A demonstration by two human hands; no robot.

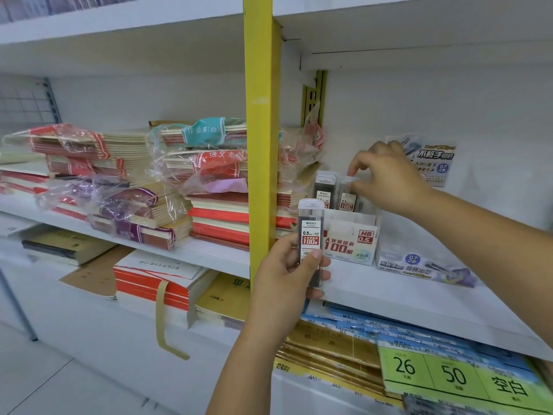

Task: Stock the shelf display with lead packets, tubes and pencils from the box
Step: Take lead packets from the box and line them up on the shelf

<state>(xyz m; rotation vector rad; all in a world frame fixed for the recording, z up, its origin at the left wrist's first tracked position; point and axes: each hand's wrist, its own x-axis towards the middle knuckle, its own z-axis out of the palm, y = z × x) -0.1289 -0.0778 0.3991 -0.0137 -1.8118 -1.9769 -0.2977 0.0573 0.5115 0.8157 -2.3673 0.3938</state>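
Our right hand (389,178) pinches a lead tube (347,196) into the display box (350,235); our left hand (288,277) grips the next tube (311,235), best seated upright, label forward.

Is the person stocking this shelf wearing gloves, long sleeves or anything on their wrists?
No. Both the left hand and the right hand are bare, with no gloves. No rings, watch or bracelet show. Both forearms are uncovered as far as the picture reaches, so no sleeves are in view. The nails that show are short and unpainted.
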